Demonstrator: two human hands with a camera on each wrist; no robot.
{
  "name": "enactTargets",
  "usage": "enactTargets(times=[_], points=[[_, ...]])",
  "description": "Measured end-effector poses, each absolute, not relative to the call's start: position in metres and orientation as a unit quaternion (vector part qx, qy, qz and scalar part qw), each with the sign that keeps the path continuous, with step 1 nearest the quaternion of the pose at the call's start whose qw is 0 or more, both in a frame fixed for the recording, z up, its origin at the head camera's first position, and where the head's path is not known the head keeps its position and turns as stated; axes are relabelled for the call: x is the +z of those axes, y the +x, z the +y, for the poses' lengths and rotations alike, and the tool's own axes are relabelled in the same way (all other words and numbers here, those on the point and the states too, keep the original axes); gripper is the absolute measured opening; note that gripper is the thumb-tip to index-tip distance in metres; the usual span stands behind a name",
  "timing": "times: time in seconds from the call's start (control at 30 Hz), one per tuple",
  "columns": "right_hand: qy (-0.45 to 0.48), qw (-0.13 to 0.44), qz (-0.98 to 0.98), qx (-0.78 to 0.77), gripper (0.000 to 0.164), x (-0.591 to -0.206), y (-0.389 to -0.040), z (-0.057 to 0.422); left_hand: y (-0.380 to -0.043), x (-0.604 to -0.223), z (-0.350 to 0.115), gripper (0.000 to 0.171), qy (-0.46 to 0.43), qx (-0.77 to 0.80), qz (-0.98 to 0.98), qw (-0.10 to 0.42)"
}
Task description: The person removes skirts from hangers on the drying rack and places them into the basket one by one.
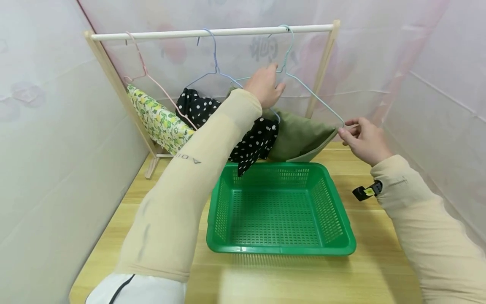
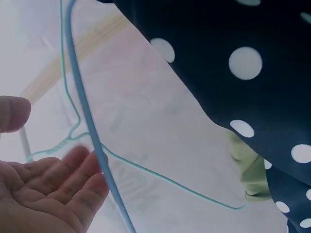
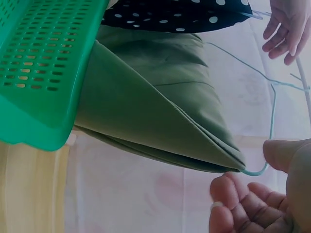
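Note:
A mint-green wire hanger hangs at the right of the rail, an olive-green garment on it. My right hand is at the hanger's right end, by the garment's corner. In the right wrist view the thumb and curled fingers stand apart around that tip. My left hand is raised near the mint hanger's neck, fingers loosely spread and holding nothing. In the left wrist view, its fingers are close beside a blue hanger; contact is unclear. A black polka-dot garment hangs on the blue hanger.
A white rail on wooden posts carries the hangers. At left, a pink hanger bears a yellow-green patterned cloth. The green plastic basket stands in front on the wooden table. A black strap hangs from my right wrist.

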State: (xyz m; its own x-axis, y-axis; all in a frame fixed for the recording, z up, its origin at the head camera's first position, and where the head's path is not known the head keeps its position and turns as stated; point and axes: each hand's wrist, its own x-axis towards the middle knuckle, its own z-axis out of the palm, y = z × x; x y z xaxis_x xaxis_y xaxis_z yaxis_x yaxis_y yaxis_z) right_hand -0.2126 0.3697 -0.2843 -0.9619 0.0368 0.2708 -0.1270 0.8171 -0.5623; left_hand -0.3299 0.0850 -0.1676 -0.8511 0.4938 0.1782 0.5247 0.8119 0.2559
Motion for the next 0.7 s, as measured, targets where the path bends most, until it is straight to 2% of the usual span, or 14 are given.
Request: enactTargets(times=[0.23,0.53,0.7], points=[[0.045,0.166,-0.914,0.367,0.046,-0.3,-0.222,0.368,-0.338,-0.166,0.093,0.065,-0.246,-0.145,-0.956,0.069],[0.075,0.201,-0.891,0.401,0.029,-0.292,-0.212,0.358,-0.347,-0.167,0.107,0.071,-0.243,-0.182,-0.953,0.023],[0.103,0.202,-0.877,0.423,0.027,-0.282,-0.201,0.349,-0.349,-0.169,0.111,0.069,-0.231,-0.206,-0.951,0.012]])
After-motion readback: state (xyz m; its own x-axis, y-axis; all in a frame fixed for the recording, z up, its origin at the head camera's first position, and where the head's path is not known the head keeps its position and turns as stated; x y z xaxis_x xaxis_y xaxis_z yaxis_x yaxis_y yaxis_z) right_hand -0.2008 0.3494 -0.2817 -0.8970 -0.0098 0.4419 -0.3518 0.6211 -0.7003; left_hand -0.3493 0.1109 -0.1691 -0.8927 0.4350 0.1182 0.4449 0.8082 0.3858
